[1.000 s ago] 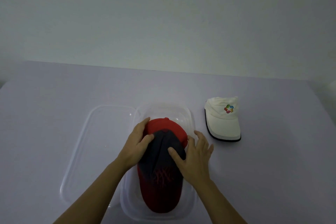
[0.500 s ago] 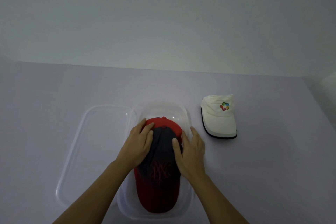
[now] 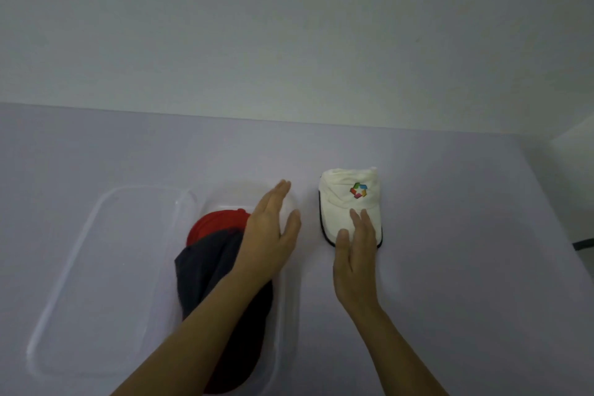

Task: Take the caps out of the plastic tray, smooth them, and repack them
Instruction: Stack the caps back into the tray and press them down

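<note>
Head view: straight right fingers touch white cap.

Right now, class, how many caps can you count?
3. A dark cap lies on a red cap in the plastic tray; a white cap sits on the table, under the right hand. Others may hide beneath.

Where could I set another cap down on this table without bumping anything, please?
Bare table lies right of the white cap and in the strip between wall and tray. The clear lid left of the tray is bare too. It is crowded between tray and white cap: left hand over the tray rim, right hand on the cap.
</note>
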